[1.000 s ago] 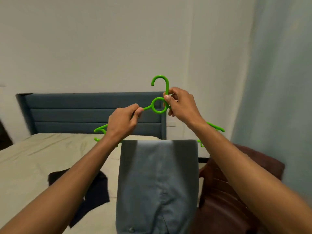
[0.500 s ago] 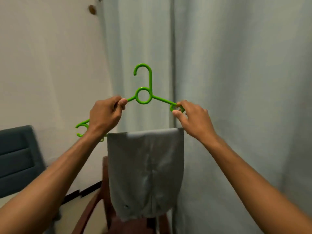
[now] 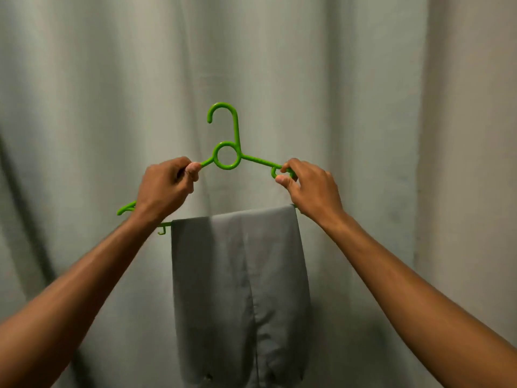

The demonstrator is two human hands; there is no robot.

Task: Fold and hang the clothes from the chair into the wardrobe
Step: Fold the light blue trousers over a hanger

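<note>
A bright green plastic hanger (image 3: 227, 159) is held up at chest height, hook upward. Grey trousers (image 3: 240, 298) hang folded over its lower bar and drop straight down. My left hand (image 3: 165, 187) grips the hanger's left shoulder arm with curled fingers. My right hand (image 3: 310, 187) pinches the right shoulder arm beside a small green loop. The hanger's right end is hidden behind my right hand. No wardrobe rail shows.
A pale grey-green curtain (image 3: 363, 107) fills the whole view right behind the hanger, falling in vertical folds. A darker fold (image 3: 25, 208) runs down its left side.
The view has swung right, from the bed and chair to the curtain. My right hand slid from the hanger's neck ring out onto its right arm. The trousers stayed on the bar.
</note>
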